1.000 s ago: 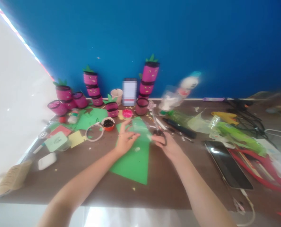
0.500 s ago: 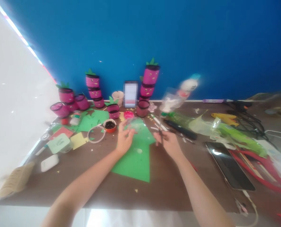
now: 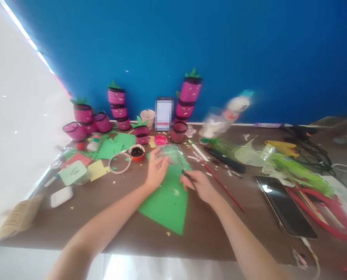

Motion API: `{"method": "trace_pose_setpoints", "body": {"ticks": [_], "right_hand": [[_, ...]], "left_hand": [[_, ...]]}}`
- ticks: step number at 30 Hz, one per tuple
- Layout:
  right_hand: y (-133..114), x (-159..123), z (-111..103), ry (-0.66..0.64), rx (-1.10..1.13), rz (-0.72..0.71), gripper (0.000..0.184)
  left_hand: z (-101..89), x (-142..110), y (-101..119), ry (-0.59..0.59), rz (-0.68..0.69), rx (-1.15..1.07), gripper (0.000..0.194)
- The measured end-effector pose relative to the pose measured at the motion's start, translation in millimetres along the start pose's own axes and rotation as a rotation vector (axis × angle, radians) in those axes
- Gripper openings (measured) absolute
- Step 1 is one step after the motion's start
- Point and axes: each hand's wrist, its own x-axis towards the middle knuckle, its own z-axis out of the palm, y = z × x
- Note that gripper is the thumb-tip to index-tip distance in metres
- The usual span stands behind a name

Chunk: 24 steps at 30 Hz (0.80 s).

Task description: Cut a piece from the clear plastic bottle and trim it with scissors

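Note:
My left hand (image 3: 156, 171) is closed at the near edge of a clear plastic piece (image 3: 171, 150), with thumb and fingers gripping it. In my right hand (image 3: 199, 184) is a slim dark-handled tool (image 3: 188, 176); its thin, pale blade-like tip points up and left, close to the plastic. Blur hides the exact kind of tool. Beneath both hands lies a green sheet (image 3: 169, 212) on the brown table. A thin red stick (image 3: 226, 190) rests to the right of my right hand.
Stacked magenta cups (image 3: 188, 91) with green leaf tops stand along the blue wall. A dark-filled pot (image 3: 137, 153) and tape ring (image 3: 119, 162) sit left. On the right lie a phone (image 3: 286, 206), a black tool (image 3: 224, 159) and green plastic pieces (image 3: 296, 167).
My right hand has moved left, bringing the dark-handled tool closer to the clear plastic. The red stick is now uncovered. The green sheet has turned slightly.

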Motion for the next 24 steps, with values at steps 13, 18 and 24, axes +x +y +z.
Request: {"method": "trace_pose_setpoints", "body": {"ticks": [13,18,24], "right_hand": [[-4.3,-0.7,0.1,-0.019,0.133,0.015,0.033],[-5.9,0.9,2.0,-0.011,0.187,0.058,0.041],[-7.7,1.7,3.6,-0.005,0.24,0.071,0.043]], "left_hand": [[0.5,-2.6,-6.2,-0.053,0.141,0.105,0.033],[1.0,-1.9,-7.7,-0.026,0.207,0.131,0.034],[-0.6,-0.9,-7.0,-0.02,0.272,0.182,0.032]]}}
